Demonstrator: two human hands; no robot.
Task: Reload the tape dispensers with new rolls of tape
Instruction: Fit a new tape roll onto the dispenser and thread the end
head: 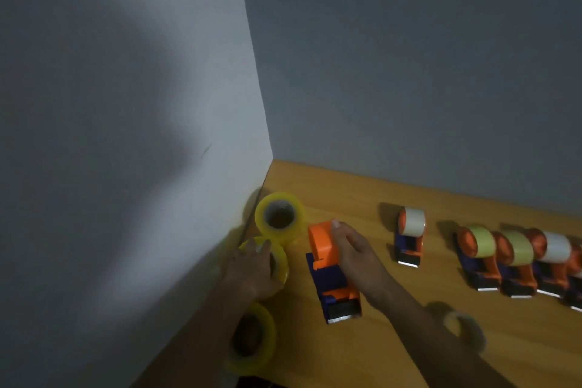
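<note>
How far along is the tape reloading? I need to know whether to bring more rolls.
Done: at least four dispensers on the right carry rolls. In hand: the right hand holds an empty orange dispenser while the left hand grips the middle yellow roll by the wall. Left: seating that roll. Two more yellow rolls remain unused, and a bare core lies near the right forearm.
</note>
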